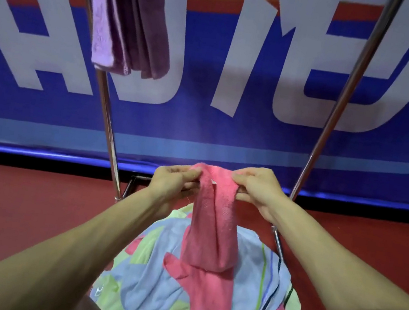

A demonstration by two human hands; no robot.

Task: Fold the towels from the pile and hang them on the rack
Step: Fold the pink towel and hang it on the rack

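The pink towel (213, 226) is hanging above the pile (151, 283), the fingers (191, 172) of the left hand (174, 183) and right hand (259, 190) pinching its top edge close together.

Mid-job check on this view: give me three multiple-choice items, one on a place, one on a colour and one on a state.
1. Where do the hung towels sit in the view?
A. upper right, by the right pole
B. upper left, by the left pole
C. low centre, on the floor

2. What colour is the held towel?
A. pink
B. white
C. black

3. How is it held?
A. by one hand only
B. by no hand; it lies flat
C. by both hands, at its top edge

Answers:
1 B, the purple folds hang beside that pole.
2 A, it is pink, above the mixed pile.
3 C, the left hand and right hand pinch its top and the rest hangs down.
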